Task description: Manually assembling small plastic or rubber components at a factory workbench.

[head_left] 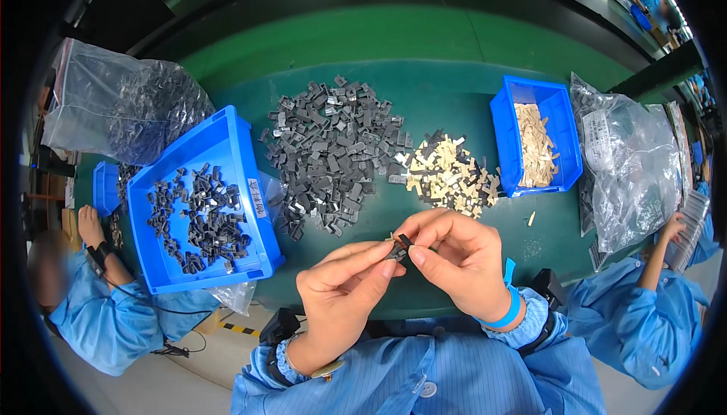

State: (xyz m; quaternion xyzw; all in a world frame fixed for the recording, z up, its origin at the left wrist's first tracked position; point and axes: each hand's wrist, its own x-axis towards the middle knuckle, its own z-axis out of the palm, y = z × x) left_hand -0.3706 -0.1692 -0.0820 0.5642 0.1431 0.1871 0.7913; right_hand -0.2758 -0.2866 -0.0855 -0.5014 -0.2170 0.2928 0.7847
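Observation:
Close together near the front edge of the table, both hands are pinched. My left hand (339, 285) grips a small black plastic part (396, 251) between thumb and fingers. A thin black strip (406, 241) is pinched in my right hand (463, 257), its end touching or almost touching the part. Fingers partly hide both pieces. Beyond my hands lies a large heap of black plastic parts (329, 146). To its right is a smaller pile of cream and black strips (452, 176).
At left stands a blue tray (254, 180) of black parts, beside a clear bag (91, 112). At right are a blue bin (569, 142) of tan pieces and another plastic bag (636, 165). Co-workers in blue sit at left (106, 309) and right (636, 316).

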